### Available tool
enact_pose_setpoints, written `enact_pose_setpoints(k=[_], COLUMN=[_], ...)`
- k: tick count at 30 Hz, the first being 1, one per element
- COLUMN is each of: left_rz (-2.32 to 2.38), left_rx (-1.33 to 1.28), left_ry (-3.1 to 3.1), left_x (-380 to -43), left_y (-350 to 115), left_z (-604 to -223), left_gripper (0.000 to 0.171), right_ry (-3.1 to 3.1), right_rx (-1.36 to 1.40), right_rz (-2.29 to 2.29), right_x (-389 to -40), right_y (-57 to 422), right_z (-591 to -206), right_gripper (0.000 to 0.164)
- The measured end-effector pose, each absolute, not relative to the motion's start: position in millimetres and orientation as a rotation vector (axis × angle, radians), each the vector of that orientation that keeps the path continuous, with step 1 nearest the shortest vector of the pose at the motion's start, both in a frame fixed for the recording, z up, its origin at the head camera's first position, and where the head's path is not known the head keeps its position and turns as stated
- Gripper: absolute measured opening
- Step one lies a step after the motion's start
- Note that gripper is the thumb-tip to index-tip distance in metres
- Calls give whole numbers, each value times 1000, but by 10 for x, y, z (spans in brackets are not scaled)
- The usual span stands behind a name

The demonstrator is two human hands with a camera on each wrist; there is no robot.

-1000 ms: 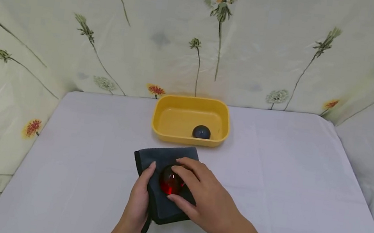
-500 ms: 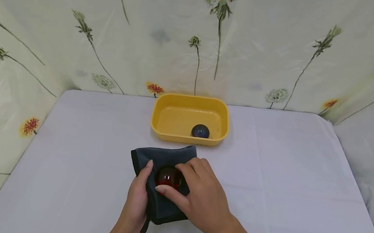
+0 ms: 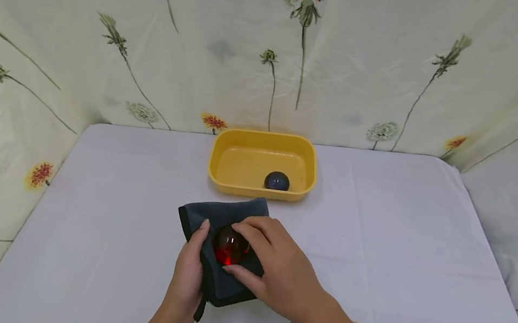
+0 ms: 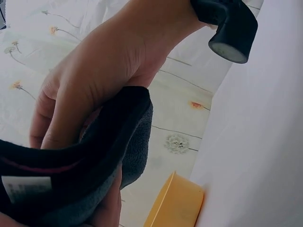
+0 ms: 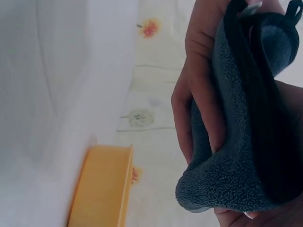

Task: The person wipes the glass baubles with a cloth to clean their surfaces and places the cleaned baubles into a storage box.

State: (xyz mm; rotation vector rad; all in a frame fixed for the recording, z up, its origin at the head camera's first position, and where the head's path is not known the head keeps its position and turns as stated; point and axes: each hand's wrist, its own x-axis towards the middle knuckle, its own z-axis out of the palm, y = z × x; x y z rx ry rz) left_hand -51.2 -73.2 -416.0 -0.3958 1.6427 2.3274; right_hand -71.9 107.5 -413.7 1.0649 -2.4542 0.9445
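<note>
A dark blue-grey cloth [image 3: 229, 287] with black edging lies folded in my left hand [image 3: 187, 272], its thumb on top and its fingers behind, as the right wrist view shows. On the cloth sits a shiny ball [image 3: 226, 251], dark above and glowing red below. My right hand [image 3: 285, 274] holds this ball between thumb and fingertips from the right. In the left wrist view a white label [image 4: 28, 186] shows on the cloth. Both hands are above the table, in front of the yellow tray. The ball is hidden in both wrist views.
Beyond the hands, a yellow tray [image 3: 216, 187] stands at the table's back edge. A dark ball [image 3: 277, 181] rests inside it, toward the front right. White cloth covers the table [image 3: 390, 244]. Flower-patterned sheeting [image 3: 194, 55] rises behind and at both sides.
Both hands, with the cloth and ball, have shifted slightly left. My right thumb crossed the ball's front half a second ago and now lies lower, showing more red.
</note>
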Motion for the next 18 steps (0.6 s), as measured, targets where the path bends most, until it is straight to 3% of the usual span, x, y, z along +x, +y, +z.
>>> enact_pose_setpoints(k=[13, 18], left_rz=[2314, 2327], left_rx=[-332, -310], left_ry=[1619, 1657], left_x=[-493, -491], left_y=[-740, -748], left_z=[-4157, -4162], left_gripper=[62, 62], right_ry=[-2464, -2502], right_rx=[885, 988], right_rz=[1060, 977], right_x=[-749, -722], right_y=[1058, 1098], right_z=[-4175, -4167], right_gripper=[59, 79])
